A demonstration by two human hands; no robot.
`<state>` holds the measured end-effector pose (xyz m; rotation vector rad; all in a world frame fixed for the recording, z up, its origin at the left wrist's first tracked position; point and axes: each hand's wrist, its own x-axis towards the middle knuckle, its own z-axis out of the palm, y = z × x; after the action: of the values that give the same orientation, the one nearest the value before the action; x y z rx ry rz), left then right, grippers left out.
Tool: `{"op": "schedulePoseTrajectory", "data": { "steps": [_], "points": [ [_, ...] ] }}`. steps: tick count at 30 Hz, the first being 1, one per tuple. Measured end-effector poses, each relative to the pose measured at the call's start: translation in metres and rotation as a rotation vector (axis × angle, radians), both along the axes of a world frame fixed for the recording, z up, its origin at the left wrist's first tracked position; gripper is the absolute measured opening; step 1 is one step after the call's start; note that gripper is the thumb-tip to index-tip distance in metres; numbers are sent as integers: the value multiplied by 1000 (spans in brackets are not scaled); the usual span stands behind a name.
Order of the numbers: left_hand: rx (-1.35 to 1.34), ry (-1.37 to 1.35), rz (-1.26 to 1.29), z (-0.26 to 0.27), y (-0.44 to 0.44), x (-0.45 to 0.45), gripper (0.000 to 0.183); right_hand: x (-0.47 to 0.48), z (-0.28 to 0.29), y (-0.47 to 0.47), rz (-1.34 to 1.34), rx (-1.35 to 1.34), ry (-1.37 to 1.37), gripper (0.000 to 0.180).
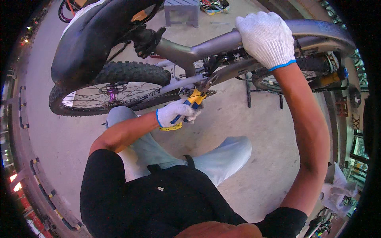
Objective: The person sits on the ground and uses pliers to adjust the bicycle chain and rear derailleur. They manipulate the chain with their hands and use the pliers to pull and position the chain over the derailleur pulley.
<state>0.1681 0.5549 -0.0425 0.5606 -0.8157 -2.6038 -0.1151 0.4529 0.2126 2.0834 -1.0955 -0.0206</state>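
Observation:
My left hand (177,112), in a white knit glove, grips pliers (197,95) with yellow and blue handles. Their metal jaws point up at the lower frame of a grey mountain bike, near the chainstay (184,81); whether they touch it I cannot tell. My right hand (266,38), gloved the same way, is wrapped over the bike's top tube (215,42); its fingertips are hidden behind the tube. The black saddle (82,56) looms at upper left above the knobby rear wheel (134,71), which has a purple hub (112,92). A yellow pedal (171,127) shows below my left hand.
A black metal stand (249,95) sits beside the front wheel (265,81). Beyond the bike are a grey plastic stool (181,13) and a pile of small items (215,6) on the concrete floor (262,128). A translucent plastic bag (337,189) lies at lower right.

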Motion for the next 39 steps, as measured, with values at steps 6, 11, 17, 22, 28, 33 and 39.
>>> {"op": "schedulePoseTrajectory", "data": {
  "steps": [6,11,17,22,28,33,39],
  "points": [
    [100,-37,57,13,9,-2,59,4,-3,-2,9,-28,-62,7],
    [88,-93,80,22,14,-5,55,7,-1,1,-20,-40,-118,17],
    [70,-132,133,30,21,-9,55,10,0,-1,18,-40,-139,17],
    [15,-183,174,33,24,-11,42,9,-1,3,-42,-26,-92,17],
    [-126,-224,-144,33,-4,7,61,5,1,10,-33,-48,-122,15],
    [-199,-328,-254,47,-21,13,63,7,-6,11,74,-129,-201,15],
    [-155,-516,-129,71,-4,5,72,7,-7,12,36,-142,-192,15]
  ]
}}
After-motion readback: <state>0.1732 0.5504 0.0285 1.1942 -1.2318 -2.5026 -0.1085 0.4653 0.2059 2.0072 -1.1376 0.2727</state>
